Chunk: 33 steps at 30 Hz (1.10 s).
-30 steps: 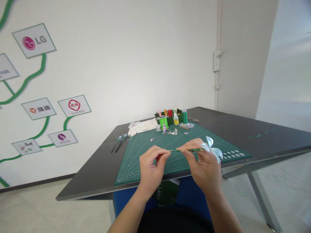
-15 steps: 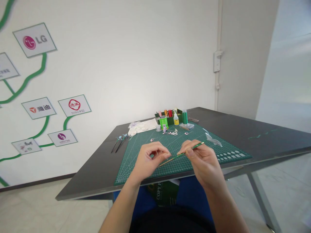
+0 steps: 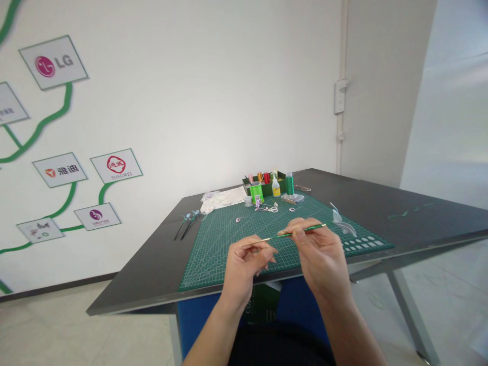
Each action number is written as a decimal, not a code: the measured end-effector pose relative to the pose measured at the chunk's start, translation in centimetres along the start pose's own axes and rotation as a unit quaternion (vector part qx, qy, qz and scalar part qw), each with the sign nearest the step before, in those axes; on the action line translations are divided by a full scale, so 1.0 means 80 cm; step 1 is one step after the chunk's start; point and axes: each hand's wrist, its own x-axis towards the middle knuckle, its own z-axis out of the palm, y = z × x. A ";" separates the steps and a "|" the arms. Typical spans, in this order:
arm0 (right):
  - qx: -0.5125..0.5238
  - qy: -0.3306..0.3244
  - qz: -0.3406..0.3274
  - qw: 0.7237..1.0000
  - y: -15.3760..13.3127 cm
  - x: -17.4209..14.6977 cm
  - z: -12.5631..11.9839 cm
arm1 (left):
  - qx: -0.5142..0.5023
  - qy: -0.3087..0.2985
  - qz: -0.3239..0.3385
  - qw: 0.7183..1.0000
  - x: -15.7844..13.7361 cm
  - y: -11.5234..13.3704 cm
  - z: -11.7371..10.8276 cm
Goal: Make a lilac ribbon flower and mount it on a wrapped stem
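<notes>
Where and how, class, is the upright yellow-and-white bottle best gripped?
Probably round the body of the yellow-and-white bottle, below its narrow tip, coming from the near side and slightly above: it stands upright, with the dark green box behind and the bright green can and green-filled bottle flanking it.

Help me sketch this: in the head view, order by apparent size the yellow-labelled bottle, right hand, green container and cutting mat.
1. Cutting mat
2. Right hand, nearer the camera than the container
3. Green container
4. Yellow-labelled bottle
</notes>
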 end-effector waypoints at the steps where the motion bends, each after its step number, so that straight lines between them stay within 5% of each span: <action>1: -0.013 -0.003 -0.014 1.000 -0.001 -0.001 0.001 | 0.004 0.017 0.012 1.000 -0.003 0.001 0.001; 10: -0.111 -0.013 -0.094 0.989 -0.018 -0.004 0.015 | 0.142 0.069 0.137 0.978 -0.020 0.013 0.002; 16: -0.157 -0.025 -0.103 0.982 -0.022 0.000 0.012 | 0.390 0.134 0.328 0.850 -0.025 0.025 -0.005; 18: -0.168 -0.034 -0.101 0.980 -0.024 -0.001 0.011 | 0.419 0.118 0.348 0.830 -0.025 0.031 -0.009; 23: -0.181 -0.047 -0.085 0.979 -0.027 -0.002 0.010 | 0.369 0.025 0.308 0.876 -0.025 0.043 -0.015; 33: -0.171 -0.058 -0.081 0.980 -0.024 0.002 0.008 | 0.224 -0.032 0.220 0.949 -0.025 0.044 -0.019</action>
